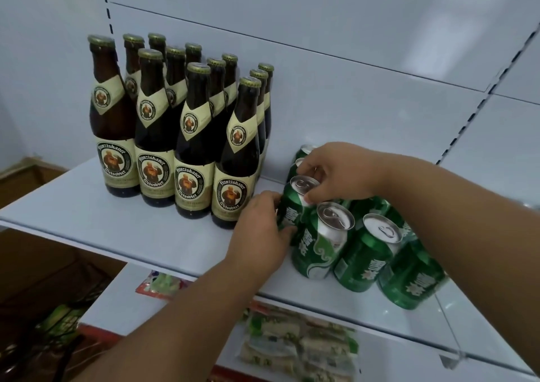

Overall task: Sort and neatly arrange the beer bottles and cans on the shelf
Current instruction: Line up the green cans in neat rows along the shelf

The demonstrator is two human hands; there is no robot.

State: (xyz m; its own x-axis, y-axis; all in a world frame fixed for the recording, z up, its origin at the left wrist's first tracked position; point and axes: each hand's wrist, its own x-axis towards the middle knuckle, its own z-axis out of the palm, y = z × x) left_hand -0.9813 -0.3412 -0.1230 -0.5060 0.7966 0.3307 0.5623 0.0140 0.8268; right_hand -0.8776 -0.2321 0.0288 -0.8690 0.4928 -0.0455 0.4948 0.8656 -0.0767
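Several brown beer bottles [155, 136] with cream labels stand in tidy rows on the left of the white shelf [87, 212]. Several green cans [362, 253] cluster on the right. My left hand [260, 232] wraps around the side of one green can [293, 203] at the left of the cluster. My right hand [336, 171] pinches the same can's silver top from above. Two more cans [304, 150] stand behind it, partly hidden by my right hand.
The shelf's back panel [321, 74] rises right behind the bottles and cans. A lower shelf [122, 297] holds packaged snacks [298, 343]. Cardboard boxes [26, 177] sit at the far left. Bare shelf lies in front of the bottles.
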